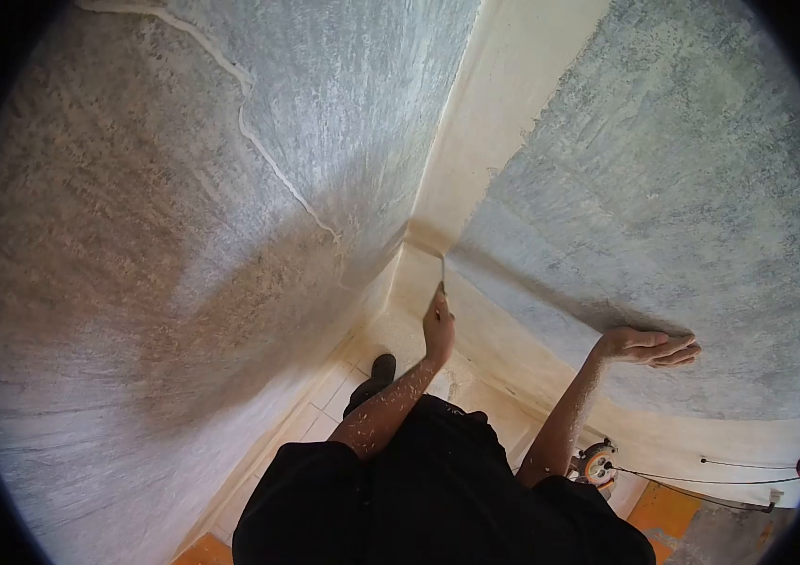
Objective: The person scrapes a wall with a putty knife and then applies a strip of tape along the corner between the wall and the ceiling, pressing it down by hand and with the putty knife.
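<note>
My left hand (438,325) is closed around the handle of a thin scraper (443,269), its blade pointing up into the corner where two walls meet. The tool is seen nearly edge-on, and most of its handle is hidden by my fingers. Bare pale plaster (489,104) runs as a strip up that corner. Lower on the right, my right hand (649,347) rests with fingers stretched out at the grey, rough-coated wall (663,179), holding nothing visible. Pale flecks cover both forearms.
A brown-grey wall (127,217) with a whitish crack line rises close on the left. Pale floor tiles (329,391) and my dark shoe (383,367) lie below. An orange-and-black round device (597,463) with a cord stands at lower right, near an orange surface (663,513).
</note>
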{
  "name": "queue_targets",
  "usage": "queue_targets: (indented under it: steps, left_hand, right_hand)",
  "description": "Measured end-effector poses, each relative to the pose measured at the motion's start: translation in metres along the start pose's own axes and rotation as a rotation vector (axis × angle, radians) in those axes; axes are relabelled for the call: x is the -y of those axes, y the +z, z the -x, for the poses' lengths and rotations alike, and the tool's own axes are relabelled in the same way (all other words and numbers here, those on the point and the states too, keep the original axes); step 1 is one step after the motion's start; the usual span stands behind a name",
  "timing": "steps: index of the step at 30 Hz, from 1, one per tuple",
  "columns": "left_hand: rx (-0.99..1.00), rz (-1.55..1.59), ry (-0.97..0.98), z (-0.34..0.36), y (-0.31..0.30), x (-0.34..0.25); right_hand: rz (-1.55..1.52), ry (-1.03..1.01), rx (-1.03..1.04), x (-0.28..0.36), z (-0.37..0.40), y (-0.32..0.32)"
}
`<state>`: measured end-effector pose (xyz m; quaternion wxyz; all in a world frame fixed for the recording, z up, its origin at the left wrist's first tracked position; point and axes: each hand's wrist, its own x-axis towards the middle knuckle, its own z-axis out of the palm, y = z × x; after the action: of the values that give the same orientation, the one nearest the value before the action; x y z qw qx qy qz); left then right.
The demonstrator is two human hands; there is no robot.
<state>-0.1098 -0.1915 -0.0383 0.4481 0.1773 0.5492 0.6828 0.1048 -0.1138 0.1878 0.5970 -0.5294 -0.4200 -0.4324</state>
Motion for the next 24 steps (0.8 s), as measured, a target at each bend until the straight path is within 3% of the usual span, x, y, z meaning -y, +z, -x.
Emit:
queue_targets:
  steps: [2,4,6,9,13,19,24]
  left_hand:
    - [0.025,-0.058,0.023,0.011,0.008,0.010]
    - [-0.051,-0.105,0.192,-0.010,0.005,0.025]
    - [-0.049,0.008,0.056,-0.018,-0.002,0.011]
    - [0.000,-0.025,0.030,-0.001,0.001,0.003]
    - [-0.058,-0.075,0.123,-0.008,0.007,0.014]
    - [-0.005,-0.154,0.109,0.000,0.008,0.031]
    - [-0.076,-0.073,0.107,-0.022,0.005,0.024]
  right_hand:
    - [-0.004,0.008,-0.011,0.003,-0.001,0.003]
    - [0.004,0.020,-0.015,0.002,0.001,0.004]
    - [0.002,0.014,-0.004,0.002,0.000,0.001]
    - [0.002,0.008,0.003,0.001,0.001,0.000]
    - [-0.003,0.008,-0.016,0.002,0.001,0.002]
    - [0.001,0.000,0.011,0.000,0.000,-0.001]
    - [-0.016,0.013,0.015,0.005,0.001,0.001]
